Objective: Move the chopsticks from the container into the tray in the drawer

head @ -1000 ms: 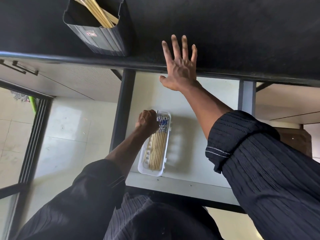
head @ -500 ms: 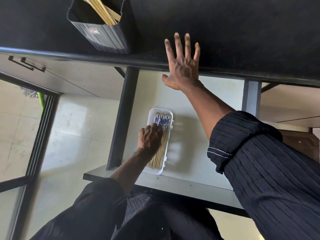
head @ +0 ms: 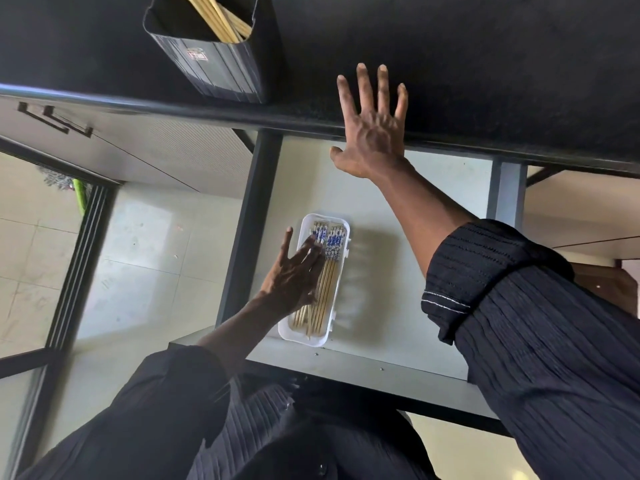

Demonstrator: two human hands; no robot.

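Observation:
A white tray (head: 341,226) lies in the open drawer (head: 398,351) below the counter. Several bamboo chopsticks with blue-and-white ends (head: 329,271) lie lengthwise in it. My left hand (head: 294,275) hovers over the tray's left side with its fingers spread, fingertips on or just above the chopsticks, holding nothing. My right hand (head: 372,129) rests flat and open on the black counter's front edge. On the counter at the upper left stands a black container (head: 221,67) with more plain bamboo chopsticks (head: 216,15) leaning inside.
The black countertop (head: 485,64) fills the top of the view. The drawer's dark left side rail (head: 249,230) runs beside the tray. A closed cabinet front with a black handle (head: 52,121) sits at left, above a tiled floor (head: 34,254).
My left hand was a closed fist at the tray's far end, slid back along the chopsticks, and now has its fingers spread open. My right hand stays on the counter edge.

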